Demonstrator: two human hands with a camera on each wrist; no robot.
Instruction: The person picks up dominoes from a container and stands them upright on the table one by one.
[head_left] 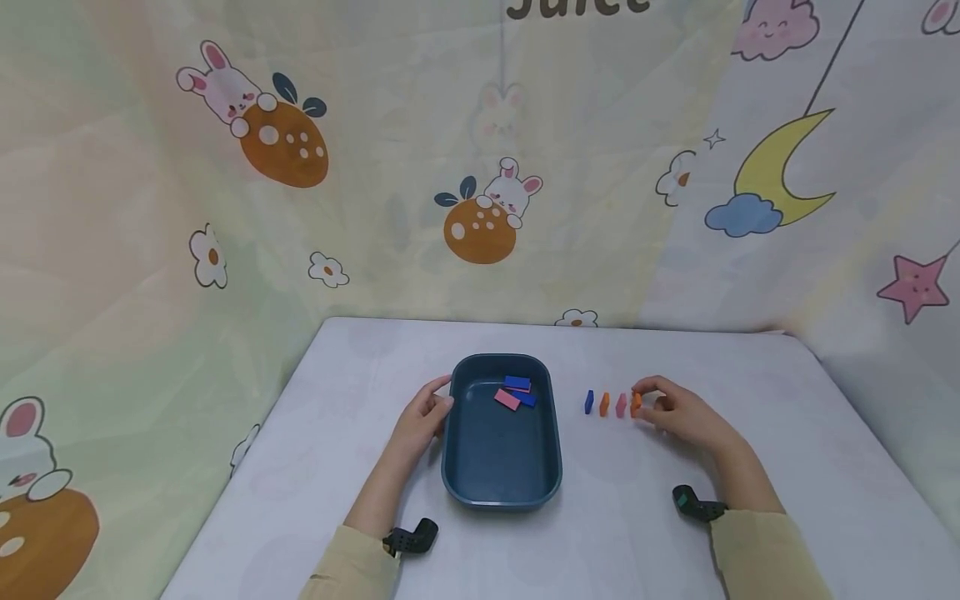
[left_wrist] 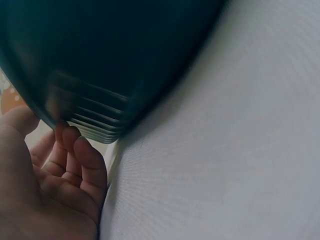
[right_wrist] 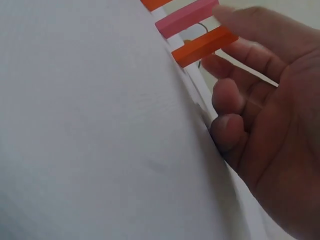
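Observation:
My left hand (head_left: 422, 421) holds the left rim of a dark teal tray (head_left: 502, 479); in the left wrist view the fingertips (left_wrist: 90, 152) are curled close against its ribbed outer wall. Inside the tray, toward the far end, lie blue blocks (head_left: 517, 382) and pink blocks (head_left: 507, 400). Right of the tray, small blocks stand upright in a row: a blue one (head_left: 589, 402), an orange one (head_left: 604, 405) and a pink one (head_left: 621, 406). At the row's right end, my right hand (head_left: 686, 415) pinches another orange block (right_wrist: 205, 46) between thumb and fingers, its lower end at the tabletop.
The table (head_left: 600, 533) has a white cover. A printed cloth (head_left: 397, 167) with rabbits and flowers hangs behind and beside it. A black wrist device (head_left: 412, 537) sits on the left wrist, another device (head_left: 697, 504) on the right.

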